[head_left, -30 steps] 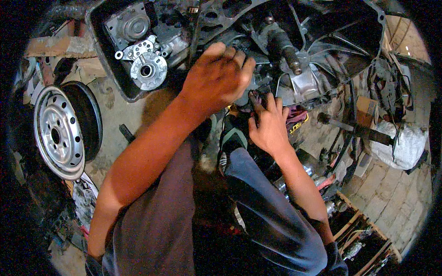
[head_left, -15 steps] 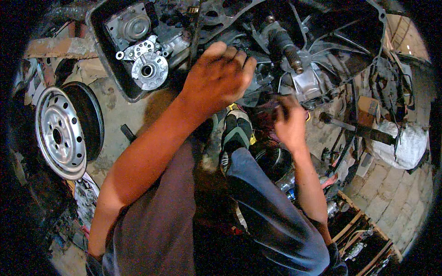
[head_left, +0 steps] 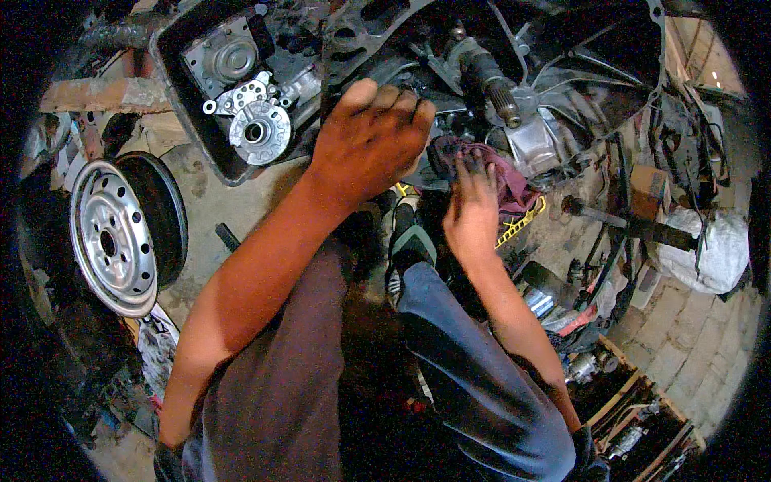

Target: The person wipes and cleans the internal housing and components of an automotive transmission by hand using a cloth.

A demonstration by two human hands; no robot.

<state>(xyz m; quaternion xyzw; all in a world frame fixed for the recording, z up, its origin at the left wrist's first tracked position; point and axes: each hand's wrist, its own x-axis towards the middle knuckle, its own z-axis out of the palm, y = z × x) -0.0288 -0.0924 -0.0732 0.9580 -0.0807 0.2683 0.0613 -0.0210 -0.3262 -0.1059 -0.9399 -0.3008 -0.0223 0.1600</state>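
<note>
A large dark bell-shaped gearbox housing (head_left: pixel 594 90) fills the far middle and right, with a splined shaft (head_left: pixel 488 80) sticking out of it toward me. My left hand (head_left: pixel 373 136) is closed over the housing's near left edge; its fingertips are hidden behind the rim. Against the housing's lower edge, below the shaft, my right hand (head_left: pixel 474 193) presses a maroon rag (head_left: pixel 516 183). The fingers of that hand lie across the cloth, and part of it bunches out to the right.
At the far left a black tray (head_left: pixel 233 173) holds greasy metal parts, among them a round pump-like piece (head_left: pixel 261 140). A steel wheel rim (head_left: pixel 116 237) stands at left. Yellow plastic edging (head_left: pixel 522 225) shows under the rag. To the right lie a shaft (head_left: pixel 626 225) and a white sack (head_left: pixel 699 261).
My right hand has moved up and left with the rag, which now shows plainly against the housing. My left hand keeps its hold on the edge, and the view has shifted slightly.
</note>
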